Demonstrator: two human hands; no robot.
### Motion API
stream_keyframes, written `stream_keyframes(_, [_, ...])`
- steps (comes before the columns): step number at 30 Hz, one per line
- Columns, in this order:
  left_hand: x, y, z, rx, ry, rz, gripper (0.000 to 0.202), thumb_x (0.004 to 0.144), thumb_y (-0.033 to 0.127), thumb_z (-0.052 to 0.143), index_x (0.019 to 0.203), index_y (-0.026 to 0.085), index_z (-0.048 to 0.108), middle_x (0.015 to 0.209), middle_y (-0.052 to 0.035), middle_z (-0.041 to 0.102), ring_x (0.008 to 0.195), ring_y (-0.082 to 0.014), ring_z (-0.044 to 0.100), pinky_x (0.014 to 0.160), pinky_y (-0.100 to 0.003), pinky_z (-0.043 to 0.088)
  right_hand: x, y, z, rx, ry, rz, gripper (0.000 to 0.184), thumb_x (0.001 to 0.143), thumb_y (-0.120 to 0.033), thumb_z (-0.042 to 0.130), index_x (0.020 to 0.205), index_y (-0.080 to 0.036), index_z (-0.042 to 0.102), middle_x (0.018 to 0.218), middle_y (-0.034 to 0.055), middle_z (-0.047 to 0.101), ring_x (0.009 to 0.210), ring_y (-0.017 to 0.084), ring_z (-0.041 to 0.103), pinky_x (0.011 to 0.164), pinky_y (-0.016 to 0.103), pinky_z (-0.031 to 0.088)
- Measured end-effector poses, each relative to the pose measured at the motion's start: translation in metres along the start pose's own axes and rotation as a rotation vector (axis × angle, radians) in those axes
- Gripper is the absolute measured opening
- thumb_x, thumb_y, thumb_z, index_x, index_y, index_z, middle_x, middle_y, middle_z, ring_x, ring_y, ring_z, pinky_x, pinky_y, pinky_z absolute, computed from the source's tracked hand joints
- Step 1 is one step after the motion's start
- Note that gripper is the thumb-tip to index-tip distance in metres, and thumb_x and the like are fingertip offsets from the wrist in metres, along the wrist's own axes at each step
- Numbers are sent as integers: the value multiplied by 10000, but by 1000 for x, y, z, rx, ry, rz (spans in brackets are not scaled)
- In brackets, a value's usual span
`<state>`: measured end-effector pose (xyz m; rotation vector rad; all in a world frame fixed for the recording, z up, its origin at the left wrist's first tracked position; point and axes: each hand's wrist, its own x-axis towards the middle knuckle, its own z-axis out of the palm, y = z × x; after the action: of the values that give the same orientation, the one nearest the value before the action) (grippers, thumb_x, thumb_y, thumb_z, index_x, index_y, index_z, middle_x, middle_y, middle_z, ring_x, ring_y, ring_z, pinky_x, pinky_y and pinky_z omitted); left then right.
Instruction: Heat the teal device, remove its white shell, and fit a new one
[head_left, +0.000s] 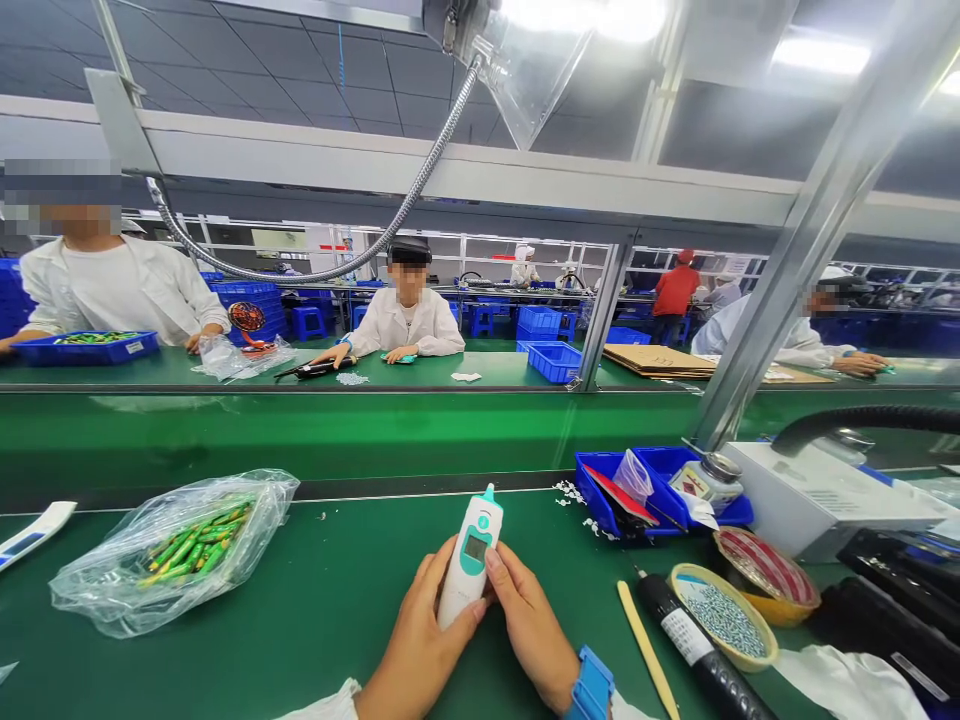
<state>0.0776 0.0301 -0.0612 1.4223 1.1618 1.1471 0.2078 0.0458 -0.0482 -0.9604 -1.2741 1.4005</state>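
Upright between my hands is a white and teal ear thermometer, its small display facing me and its probe tip pointing away. My left hand wraps round its lower left side, thumb across the lower front. My right hand grips the right side, with the thumb on the front beside the display. The right hand's other fingers are partly hidden behind the thermometer. A blue band circles my right wrist. Under both hands lies the green bench top.
At left lies a clear bag of green batteries. On the right are blue bins, an electric screwdriver, a yellow stick, a dish of small screws and a white box-shaped machine. Co-workers sit across the bench.
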Motion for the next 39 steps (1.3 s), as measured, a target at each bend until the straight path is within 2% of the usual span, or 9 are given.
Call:
stream_keyframes(7, [1,13,4,-417,-84,-94,514,690,339,696,1145,196,503,1102,-76,614,1004,-203,553,912,-306,421,2,2,0,31,45,16,509,722,-628,536,927,-170,615,729,20,593,647,152,510,589,250,410])
stream_keyframes(10, [4,21,2,-489,-102,-195,438,688,410,684,1028,167,554,815,-30,647,700,-130,576,633,-215,474,2,1,0,31,72,43,555,706,-638,545,959,-147,593,667,12,566,593,137,499,551,243,405])
stream_keyframes(13, [6,25,-1,-498,-68,-316,402,698,549,602,776,158,551,541,37,518,395,-66,402,362,-176,324,3,0,-5,31,130,69,680,685,-683,515,1083,-131,511,676,16,565,624,146,535,549,238,422])
stream_keyframes(16, [9,29,-7,-317,-71,-374,454,691,624,546,691,171,519,440,74,405,305,-45,271,293,-170,178,7,-1,-15,22,179,90,750,696,-702,467,1224,-175,383,652,-17,552,616,133,551,543,220,435])
stream_keyframes(18, [10,32,-12,-123,-136,-316,469,706,623,528,720,157,572,429,78,365,317,-47,258,297,-172,160,10,-2,-20,-7,159,122,730,648,-713,508,1139,-173,473,536,-48,506,472,107,494,431,194,379])
stream_keyframes(21, [12,33,-20,23,-189,-238,493,725,612,508,787,141,641,470,57,402,366,-65,309,325,-182,218,13,-7,-22,-53,115,178,562,564,-678,616,767,-155,582,398,-75,403,323,53,323,319,173,205])
stream_keyframes(27, [23,18,-38,-49,255,-101,500,761,600,442,979,180,603,849,-36,580,738,-168,533,648,-254,426,14,-23,-35,-62,202,178,466,646,-649,562,658,-187,500,419,-89,361,344,43,284,345,171,171])
stream_keyframes(30, [27,13,-43,-12,325,-100,501,775,599,409,1043,197,543,934,-51,553,830,-194,525,708,-286,415,21,-26,-48,-96,277,156,453,635,-639,574,618,-192,503,410,-85,352,353,62,302,358,196,193])
stream_keyframes(39, [13,11,-29,289,112,34,309,703,380,629,966,234,557,995,-53,538,907,-228,494,815,-331,378,28,-13,-52,-146,372,150,441,633,-620,584,559,-199,474,378,-91,282,369,77,251,399,221,168])
